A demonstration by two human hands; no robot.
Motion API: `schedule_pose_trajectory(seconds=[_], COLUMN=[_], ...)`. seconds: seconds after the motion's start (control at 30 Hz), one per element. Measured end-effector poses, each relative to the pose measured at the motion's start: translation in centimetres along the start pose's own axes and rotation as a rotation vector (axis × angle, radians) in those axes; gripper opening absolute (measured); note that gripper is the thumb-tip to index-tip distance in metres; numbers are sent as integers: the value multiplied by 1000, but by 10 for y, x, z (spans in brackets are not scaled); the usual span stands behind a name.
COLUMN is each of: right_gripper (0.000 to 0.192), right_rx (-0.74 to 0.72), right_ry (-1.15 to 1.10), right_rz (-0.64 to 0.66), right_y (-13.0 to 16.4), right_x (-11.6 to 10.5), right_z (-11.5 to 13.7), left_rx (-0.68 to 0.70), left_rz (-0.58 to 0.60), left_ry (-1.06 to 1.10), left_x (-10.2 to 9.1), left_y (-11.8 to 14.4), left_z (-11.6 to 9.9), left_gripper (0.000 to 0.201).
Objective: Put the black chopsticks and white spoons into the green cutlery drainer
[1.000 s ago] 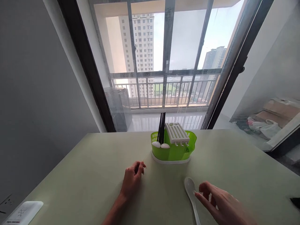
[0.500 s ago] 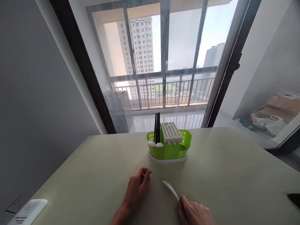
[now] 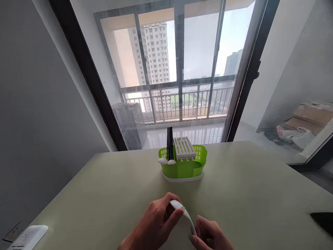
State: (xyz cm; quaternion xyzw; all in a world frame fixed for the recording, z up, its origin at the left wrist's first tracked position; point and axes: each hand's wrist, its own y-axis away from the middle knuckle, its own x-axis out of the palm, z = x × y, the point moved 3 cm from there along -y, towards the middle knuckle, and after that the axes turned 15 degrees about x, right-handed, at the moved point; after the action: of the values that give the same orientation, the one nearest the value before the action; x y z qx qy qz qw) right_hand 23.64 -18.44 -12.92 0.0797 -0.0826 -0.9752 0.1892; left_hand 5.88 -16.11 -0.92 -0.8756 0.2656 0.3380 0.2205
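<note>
A white spoon (image 3: 185,215) is held between both hands just above the pale green table (image 3: 247,180), near its front edge. My left hand (image 3: 153,225) grips the spoon's bowl end with thumb and fingers. My right hand (image 3: 210,234) pinches the handle end. Farther back at the middle of the table stands a green cutlery basket (image 3: 183,166) on a white base. It holds black chopsticks (image 3: 169,143), two white spoons (image 3: 166,161) and a white slotted insert (image 3: 184,148).
A white device (image 3: 26,238) lies at the table's front left corner, beside a wall socket. A dark object (image 3: 322,220) sits at the right edge. Behind the table are a glass balcony door and a railing; bags and boxes lie at the far right.
My right hand picked the spoon up from the table and carried it left. My left hand closed on its bowl end. The view shifted slightly right.
</note>
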Motion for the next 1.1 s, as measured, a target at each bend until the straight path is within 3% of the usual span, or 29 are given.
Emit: schedule_pose_trajectory(seconds=[0.13, 0.27, 0.33, 0.4, 0.53, 0.77, 1.1], right_gripper=[59, 59, 56, 55, 57, 55, 57], right_rx=[-17, -1, 8, 6, 6, -2, 17], right_ry=[-187, -170, -152, -153, -148, -167, -130], right_rz=[113, 142, 141, 137, 158, 155, 156], right_y=[3, -5, -7, -8, -8, -8, -12], right_x=[3, 10, 11, 10, 9, 8, 8], right_z=[10, -1, -5, -6, -5, -6, -10], left_rx=[58, 177, 216, 230, 159, 153, 100], left_rz=[-214, -619, -758, -805, -664, -323, -145], left_ry=[-34, -24, -36, -69, -226, -322, -334], left_x=[-57, -115, -134, -145, -147, -124, -100], left_y=[2, -7, -17, -29, -53, -85, -97], left_z=[-16, -19, -14, -5, 21, 58, 86], left_gripper=[32, 31, 31, 32, 35, 39, 40])
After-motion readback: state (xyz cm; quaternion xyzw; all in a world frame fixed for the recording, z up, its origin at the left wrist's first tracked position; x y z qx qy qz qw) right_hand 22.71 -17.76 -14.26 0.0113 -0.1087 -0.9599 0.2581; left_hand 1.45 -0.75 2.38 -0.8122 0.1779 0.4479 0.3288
